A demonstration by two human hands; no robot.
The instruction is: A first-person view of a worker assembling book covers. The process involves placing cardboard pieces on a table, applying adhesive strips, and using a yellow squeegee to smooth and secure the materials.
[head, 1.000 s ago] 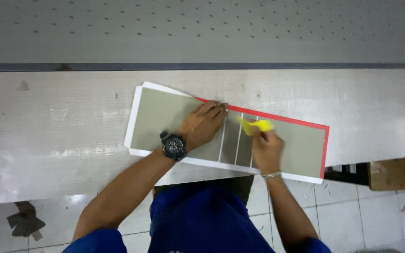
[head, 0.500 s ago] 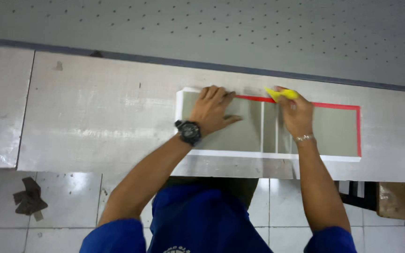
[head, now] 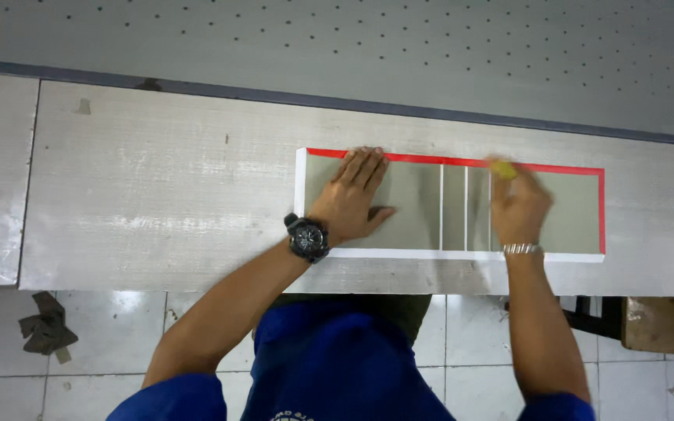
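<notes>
Left hand (head: 352, 199), black wristwatch (head: 308, 237) on its wrist, lay palm-down on the left part of a long grey-green panel (head: 415, 206) with a red strip (head: 431, 160) along its far edge. Fingers (head: 368, 165) were spread flat, tips at the red strip, gripping nothing. Panel lay on the pale tabletop (head: 157, 195). Right hand (head: 518, 209) further right had fingers curled tight around a small yellow tool (head: 503, 168), pressed at the red strip.
</notes>
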